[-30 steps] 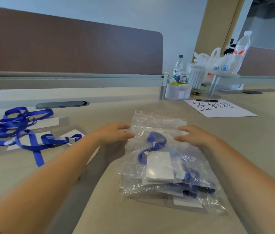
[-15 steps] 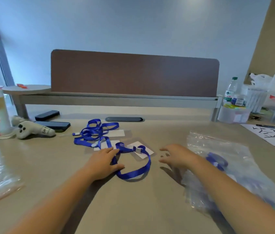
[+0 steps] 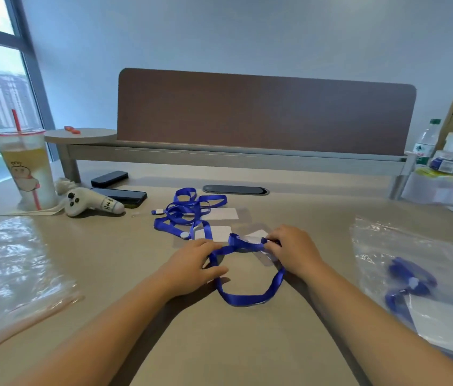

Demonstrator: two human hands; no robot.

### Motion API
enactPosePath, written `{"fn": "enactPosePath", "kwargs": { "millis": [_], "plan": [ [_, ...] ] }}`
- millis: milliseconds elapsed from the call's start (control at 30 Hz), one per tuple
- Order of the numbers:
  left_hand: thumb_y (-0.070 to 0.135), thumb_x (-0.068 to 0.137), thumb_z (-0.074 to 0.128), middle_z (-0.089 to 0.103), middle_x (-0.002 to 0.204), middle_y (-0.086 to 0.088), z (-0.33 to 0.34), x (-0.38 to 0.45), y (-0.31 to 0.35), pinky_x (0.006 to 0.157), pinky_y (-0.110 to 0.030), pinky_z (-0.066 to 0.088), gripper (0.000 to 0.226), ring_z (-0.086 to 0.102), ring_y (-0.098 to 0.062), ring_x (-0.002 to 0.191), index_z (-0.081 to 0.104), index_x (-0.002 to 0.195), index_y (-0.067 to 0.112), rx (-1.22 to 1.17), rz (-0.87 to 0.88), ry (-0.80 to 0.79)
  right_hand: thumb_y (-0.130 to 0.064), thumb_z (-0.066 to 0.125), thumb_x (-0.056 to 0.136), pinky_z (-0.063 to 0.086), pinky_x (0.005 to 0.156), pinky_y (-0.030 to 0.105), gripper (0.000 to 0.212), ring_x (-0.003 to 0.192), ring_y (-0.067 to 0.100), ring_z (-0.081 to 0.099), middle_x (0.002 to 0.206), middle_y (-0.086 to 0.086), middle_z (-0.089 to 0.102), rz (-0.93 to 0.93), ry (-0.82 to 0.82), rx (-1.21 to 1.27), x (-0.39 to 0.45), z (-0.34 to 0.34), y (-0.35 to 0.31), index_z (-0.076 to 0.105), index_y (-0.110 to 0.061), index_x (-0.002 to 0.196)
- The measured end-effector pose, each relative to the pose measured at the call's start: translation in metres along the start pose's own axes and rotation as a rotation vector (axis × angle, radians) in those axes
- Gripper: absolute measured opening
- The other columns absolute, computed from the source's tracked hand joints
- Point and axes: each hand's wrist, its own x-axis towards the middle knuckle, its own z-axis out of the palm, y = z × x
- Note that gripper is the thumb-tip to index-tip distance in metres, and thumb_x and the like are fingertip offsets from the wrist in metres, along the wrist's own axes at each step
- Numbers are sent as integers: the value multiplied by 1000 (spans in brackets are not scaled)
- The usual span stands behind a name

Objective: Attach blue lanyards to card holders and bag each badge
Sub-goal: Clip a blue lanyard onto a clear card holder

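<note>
Part done: a filled bag (image 3: 425,291) lies at 3 o'clock on the desk (image 3: 219,344). Left hand (image 3: 191,267) and right hand (image 3: 293,250) pinch a lanyard (image 3: 247,298) at centre, apparently clipped to a card holder (image 3: 258,240); loose lanyards (image 3: 183,210) wait at 12 o'clock, empty bags (image 3: 16,268) at 9.

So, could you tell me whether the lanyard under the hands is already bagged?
Not bagged: the blue lanyard lies looped on the bare desk.
</note>
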Motion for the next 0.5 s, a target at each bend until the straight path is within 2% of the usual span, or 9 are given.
{"fn": "enactPosePath", "kwargs": {
  "millis": [67, 167, 333, 433, 500],
  "plan": [
    [37, 89, 50, 35, 146, 1, -3, 6, 1, 109, -29, 30, 53, 31, -15, 134, 35, 137, 22, -36, -12, 67, -20, 43, 91, 40, 72, 31, 26, 86, 24, 56, 99, 8, 65, 39, 12, -6, 2, -11, 9, 66, -11, 98],
    [37, 88, 52, 35, 146, 1, -6, 19, 9, 109, -32, 31, 53, 30, -16, 135, 37, 137, 23, -50, -19, 107, -18, 46, 90, 42, 81, 31, 25, 96, 25, 58, 106, 5, 67, 40, -37, -164, 1, -28, 31, 65, -16, 106],
    [40, 88, 51, 36, 147, -3, -3, 51, 30, 108, -35, 33, 58, 35, -21, 133, 32, 140, 22, -20, -13, 43, -13, 48, 87, 42, 77, 25, 28, 92, 22, 62, 98, 1, 70, 60, -92, -357, -19, -52, 68, 66, -21, 106],
    [38, 90, 48, 37, 146, -5, 3, 69, 41, 106, -33, 34, 56, 39, -22, 130, 31, 140, 20, -8, -11, 2, -19, 52, 86, 45, 84, 27, 25, 97, 22, 61, 102, 3, 70, 116, -112, -249, -29, -57, 79, 66, -19, 107],
    [37, 91, 48, 40, 143, -7, 7, 82, 46, 105, -32, 36, 55, 43, -22, 127, 31, 139, 18, -14, -26, -6, -20, 51, 86, 44, 84, 27, 24, 97, 23, 60, 103, 5, 70, 129, -80, -145, -29, -54, 83, 67, -17, 105]
  ]
}}
